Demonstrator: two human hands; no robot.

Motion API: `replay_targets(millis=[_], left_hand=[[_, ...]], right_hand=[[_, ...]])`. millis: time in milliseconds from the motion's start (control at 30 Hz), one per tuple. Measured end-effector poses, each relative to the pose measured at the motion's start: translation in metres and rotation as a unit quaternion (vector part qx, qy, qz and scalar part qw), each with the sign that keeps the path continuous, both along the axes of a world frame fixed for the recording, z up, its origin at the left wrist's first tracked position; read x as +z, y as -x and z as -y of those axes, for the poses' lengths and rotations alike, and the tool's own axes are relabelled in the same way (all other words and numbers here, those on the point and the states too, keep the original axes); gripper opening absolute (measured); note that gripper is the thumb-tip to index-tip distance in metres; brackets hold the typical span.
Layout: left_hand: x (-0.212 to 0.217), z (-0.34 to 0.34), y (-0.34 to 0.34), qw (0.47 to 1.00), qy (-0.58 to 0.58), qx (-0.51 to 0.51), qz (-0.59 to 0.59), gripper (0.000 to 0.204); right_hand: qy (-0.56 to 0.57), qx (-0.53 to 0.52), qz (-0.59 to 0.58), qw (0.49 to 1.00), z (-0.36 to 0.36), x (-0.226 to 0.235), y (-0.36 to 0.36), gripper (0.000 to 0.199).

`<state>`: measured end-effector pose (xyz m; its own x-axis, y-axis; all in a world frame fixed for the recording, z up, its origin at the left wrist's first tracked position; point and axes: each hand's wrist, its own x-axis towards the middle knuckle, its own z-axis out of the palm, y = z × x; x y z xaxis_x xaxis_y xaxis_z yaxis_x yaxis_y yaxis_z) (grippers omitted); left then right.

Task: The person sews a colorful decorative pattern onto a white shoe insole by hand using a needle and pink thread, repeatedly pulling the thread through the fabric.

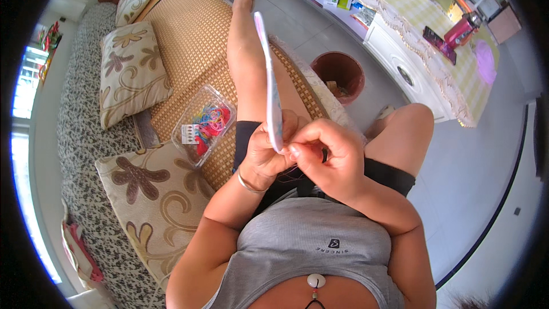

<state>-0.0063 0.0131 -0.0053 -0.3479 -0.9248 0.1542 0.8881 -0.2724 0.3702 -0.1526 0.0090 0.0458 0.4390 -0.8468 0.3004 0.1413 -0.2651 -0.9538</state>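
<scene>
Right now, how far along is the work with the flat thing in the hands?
Done: the clear box of coloured bands lies open. In hand: the left hand holds the thin pale flat piece edge-on; the right hand pinches at its lower end. Left: many bands remain boxed.

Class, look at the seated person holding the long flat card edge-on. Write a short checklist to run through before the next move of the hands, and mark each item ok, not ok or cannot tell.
1. Left hand grips the lower end of the flat card: ok.
2. Right hand pinches at the card's lower edge: ok.
3. Card stands upright, clear of the knee: ok.
4. Something thin is held in the right fingers: cannot tell.
5. Clear box of coloured bands lies open on the woven mat, beside the left thigh: ok.
6. Bin stands on the floor, apart from the legs: ok.
</scene>
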Motion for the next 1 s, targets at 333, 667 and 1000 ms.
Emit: replay_targets(millis=[333, 667, 1000], left_hand=[[-0.006, -0.008, 0.011, 0.994, 0.082, 0.020, -0.067, 0.023], [-0.009, -0.010, 0.017, 0.995, 0.083, 0.040, -0.041, 0.025], [-0.010, -0.009, 0.020, 0.995, 0.079, 0.060, -0.018, 0.026]], right_hand=[[0.107, -0.013, 0.032, 0.994, 0.001, 0.008, -0.010, 0.015], [0.080, -0.006, 0.050, 0.996, 0.002, 0.009, -0.005, 0.016], [0.064, -0.003, 0.056, 0.996, 0.001, 0.005, -0.006, 0.016]])
